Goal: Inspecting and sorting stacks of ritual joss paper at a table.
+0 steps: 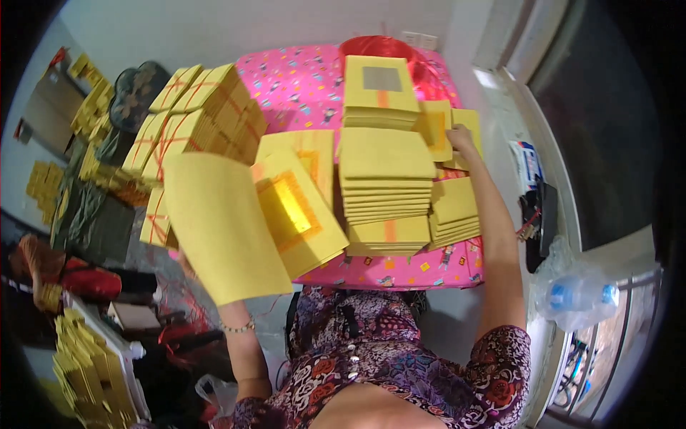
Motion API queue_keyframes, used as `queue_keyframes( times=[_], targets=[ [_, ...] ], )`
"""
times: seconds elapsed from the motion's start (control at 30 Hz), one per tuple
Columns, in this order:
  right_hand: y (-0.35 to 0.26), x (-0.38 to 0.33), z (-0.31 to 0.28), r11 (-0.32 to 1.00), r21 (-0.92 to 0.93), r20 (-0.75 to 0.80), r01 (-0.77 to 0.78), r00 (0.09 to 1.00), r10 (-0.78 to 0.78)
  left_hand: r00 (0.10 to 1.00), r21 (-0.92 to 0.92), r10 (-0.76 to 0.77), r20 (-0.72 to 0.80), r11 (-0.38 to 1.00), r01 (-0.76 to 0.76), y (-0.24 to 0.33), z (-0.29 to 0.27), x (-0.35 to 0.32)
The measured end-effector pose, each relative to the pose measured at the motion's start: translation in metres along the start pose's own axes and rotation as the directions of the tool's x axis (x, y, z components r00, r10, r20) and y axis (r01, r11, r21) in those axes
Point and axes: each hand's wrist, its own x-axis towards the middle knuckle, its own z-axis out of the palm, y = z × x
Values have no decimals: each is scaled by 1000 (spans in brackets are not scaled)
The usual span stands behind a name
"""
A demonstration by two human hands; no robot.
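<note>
My left hand [187,266] grips a large plain yellow sheet of joss paper [221,229] at its lower left edge; the sheet hides most of the fingers. Just right of it, joss paper with a gold foil patch [293,211] lies fanned over another sheet with an orange border [325,146]. My right hand [462,139] reaches to the far right of the table, its fingers closed at the edge of a joss paper sheet with an orange patch [434,132]. Between the hands stand stacks of folded yellow paper [386,154], one with a silver square [381,77] on top.
Bundles of yellow paper tied with red string [204,121] are piled at the left of the pink patterned table [293,79]. A roll of red ribbon [375,47] sits at the back. On the right sill are a plastic bottle [582,297] and a packet [527,163]. Another person [78,275] is at far left.
</note>
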Motion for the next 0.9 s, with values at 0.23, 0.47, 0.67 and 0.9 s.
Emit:
queue_keyframes(
  times=[0.23,0.47,0.67,0.9],
  targets=[
    [-65,-35,-27,745,151,-312,650,746,-588,956,-61,-258,140,961,268,15,130,24],
    [-222,-261,-2,629,450,276,634,571,-773,993,432,-106,46,899,76,35,170,37],
    [-236,-366,36,303,232,380,924,201,-903,988,645,-113,106,764,19,28,211,42],
    [-206,-371,83,507,297,161,809,481,-862,950,671,-234,204,740,39,4,224,39]
  ],
)
